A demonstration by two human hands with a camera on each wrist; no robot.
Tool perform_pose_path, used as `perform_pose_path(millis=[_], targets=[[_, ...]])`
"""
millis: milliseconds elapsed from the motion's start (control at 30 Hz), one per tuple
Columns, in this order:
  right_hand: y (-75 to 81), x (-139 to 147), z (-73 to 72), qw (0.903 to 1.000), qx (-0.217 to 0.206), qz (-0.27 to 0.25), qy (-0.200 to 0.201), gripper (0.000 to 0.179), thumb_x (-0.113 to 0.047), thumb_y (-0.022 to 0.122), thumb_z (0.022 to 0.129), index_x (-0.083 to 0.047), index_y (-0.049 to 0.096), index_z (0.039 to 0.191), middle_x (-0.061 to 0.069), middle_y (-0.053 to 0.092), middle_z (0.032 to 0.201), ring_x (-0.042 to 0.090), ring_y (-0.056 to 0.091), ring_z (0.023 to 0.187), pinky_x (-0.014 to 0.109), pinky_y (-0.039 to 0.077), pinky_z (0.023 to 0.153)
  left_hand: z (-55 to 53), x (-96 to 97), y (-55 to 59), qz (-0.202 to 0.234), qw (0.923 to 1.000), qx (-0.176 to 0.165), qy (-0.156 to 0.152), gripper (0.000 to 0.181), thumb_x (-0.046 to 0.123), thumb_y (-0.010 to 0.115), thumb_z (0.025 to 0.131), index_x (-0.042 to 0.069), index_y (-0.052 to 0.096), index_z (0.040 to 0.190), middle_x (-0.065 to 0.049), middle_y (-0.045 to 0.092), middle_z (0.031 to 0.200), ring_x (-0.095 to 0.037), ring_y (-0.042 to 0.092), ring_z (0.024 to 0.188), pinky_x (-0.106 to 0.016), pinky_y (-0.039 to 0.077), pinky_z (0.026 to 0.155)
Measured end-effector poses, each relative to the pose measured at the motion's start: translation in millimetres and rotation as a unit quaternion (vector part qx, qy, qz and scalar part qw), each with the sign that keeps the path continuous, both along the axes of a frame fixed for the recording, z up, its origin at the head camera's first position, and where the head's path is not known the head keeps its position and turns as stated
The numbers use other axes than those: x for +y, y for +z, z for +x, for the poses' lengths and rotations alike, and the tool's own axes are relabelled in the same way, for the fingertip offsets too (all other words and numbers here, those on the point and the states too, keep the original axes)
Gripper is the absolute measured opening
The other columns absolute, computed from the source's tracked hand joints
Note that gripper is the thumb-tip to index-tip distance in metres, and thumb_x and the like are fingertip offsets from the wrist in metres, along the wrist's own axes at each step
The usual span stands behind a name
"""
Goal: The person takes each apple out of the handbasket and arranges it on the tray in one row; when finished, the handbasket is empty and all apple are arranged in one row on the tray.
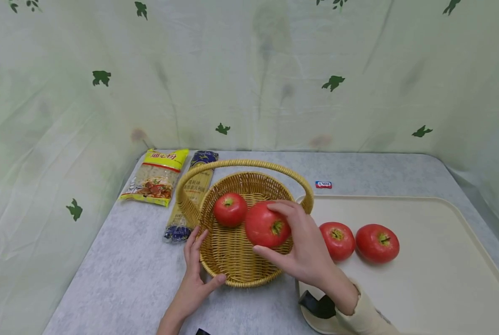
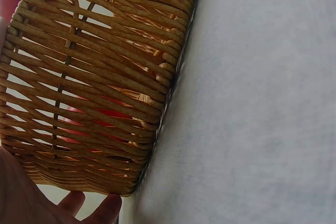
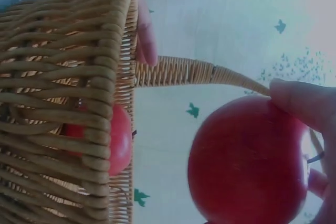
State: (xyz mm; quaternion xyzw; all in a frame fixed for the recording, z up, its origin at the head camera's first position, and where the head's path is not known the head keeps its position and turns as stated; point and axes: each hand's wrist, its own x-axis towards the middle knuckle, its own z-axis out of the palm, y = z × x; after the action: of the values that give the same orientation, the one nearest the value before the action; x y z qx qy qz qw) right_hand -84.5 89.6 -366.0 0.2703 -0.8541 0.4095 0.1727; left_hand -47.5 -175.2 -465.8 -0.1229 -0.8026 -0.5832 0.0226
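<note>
In the head view, my right hand (image 1: 305,244) grips a red apple (image 1: 265,225) above the right part of a woven wicker basket (image 1: 245,283). The thumb is on the apple's near side and the fingers lie over its top. This held apple (image 3: 247,166) is large in the right wrist view. Another red apple (image 1: 230,209) lies inside the basket at the back left. With thumb and fingers spread, my left hand (image 1: 195,284) touches the basket's left side and near rim. The left wrist view shows its fingertips (image 2: 107,211) against the weave.
Two red apples (image 1: 376,243) lie on a cream tray (image 1: 437,288) at the right. Left of the basket are a yellow-topped food bag (image 1: 155,177) and a noodle packet (image 1: 192,190). The basket handle (image 1: 249,163) arches upright. Behind the tray lies a small red-and-blue label (image 1: 323,184).
</note>
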Motion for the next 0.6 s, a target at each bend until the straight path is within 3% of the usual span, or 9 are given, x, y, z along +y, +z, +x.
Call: perform_pose_path(millis=[200, 333, 433, 600], targets=[[-1.2, 7, 5.5, 0.9972, 0.010, -0.068, 0.030, 0.073, -0.041, 0.079, 0.075, -0.019, 0.044, 0.134, 0.001, 0.042, 0.134, 0.018, 0.044, 0.117, 0.040, 0.051, 0.080, 0.5, 0.5, -1.0, 0.002, 1.0000, -0.006, 0.007, 0.097, 0.005, 0.075, 0.078, 0.019, 0.015, 0.152, 0.009, -0.009, 0.154, -0.025, -0.011, 0.139, -0.074, 0.006, 0.096], [-0.6, 13, 10.3, 0.9947, 0.013, -0.098, 0.028, 0.073, -0.035, 0.082, 0.073, -0.015, 0.046, 0.133, 0.005, 0.038, 0.134, 0.022, 0.041, 0.119, 0.043, 0.050, 0.081, 0.4, 0.9, 0.0, 0.004, 1.0000, -0.005, 0.003, 0.096, 0.005, 0.074, 0.078, 0.019, 0.015, 0.153, 0.009, -0.009, 0.154, -0.025, -0.012, 0.139, -0.074, 0.005, 0.095], [5.5, 17, 15.9, 0.9923, 0.016, -0.121, 0.024, 0.072, -0.031, 0.083, 0.072, -0.010, 0.047, 0.131, 0.010, 0.038, 0.133, 0.025, 0.039, 0.120, 0.040, 0.049, 0.082, 0.6, 1.1, 1.7, 0.005, 1.0000, -0.002, -0.002, 0.096, 0.005, 0.074, 0.079, 0.019, 0.014, 0.152, 0.007, -0.010, 0.154, -0.026, -0.013, 0.138, -0.075, 0.005, 0.095], [22.2, 19, 24.7, 0.9837, 0.043, -0.171, 0.034, 0.066, -0.039, 0.075, 0.080, 0.003, 0.048, 0.124, 0.021, 0.041, 0.126, 0.030, 0.040, 0.118, 0.029, 0.049, 0.083, 0.2, 0.7, 2.2, 0.004, 1.0000, 0.004, -0.005, 0.096, 0.004, 0.075, 0.078, 0.018, 0.014, 0.152, 0.005, -0.010, 0.154, -0.028, -0.014, 0.138, -0.075, 0.004, 0.094]])
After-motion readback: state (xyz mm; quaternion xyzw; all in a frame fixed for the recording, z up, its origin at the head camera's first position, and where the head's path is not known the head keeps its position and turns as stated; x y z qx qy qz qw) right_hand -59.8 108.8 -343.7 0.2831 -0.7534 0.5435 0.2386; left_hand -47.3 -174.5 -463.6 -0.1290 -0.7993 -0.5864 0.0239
